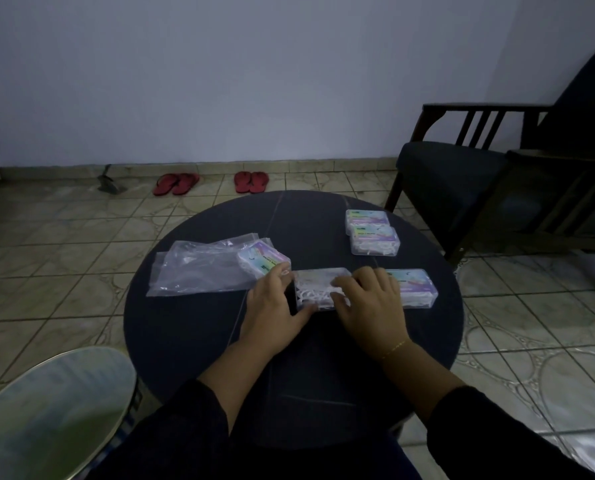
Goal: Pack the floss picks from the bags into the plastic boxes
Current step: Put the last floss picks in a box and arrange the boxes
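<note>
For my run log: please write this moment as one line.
left hand: holds open box | right hand: on floss picks | state: filling

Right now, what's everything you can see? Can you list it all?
open box: 1, clear, white picks inside, table middle, between the hands
shut boxes: 4, clear with pastel labels; two far right, one by right hand, one on the bags
bags: about 2, clear, table left
table: 1, dark, round
flip-flops: 2 pairs, red, by the wall
chair: 1, dark, right
left hand: grips the open box's left end
right hand: fingers on the picks
</note>
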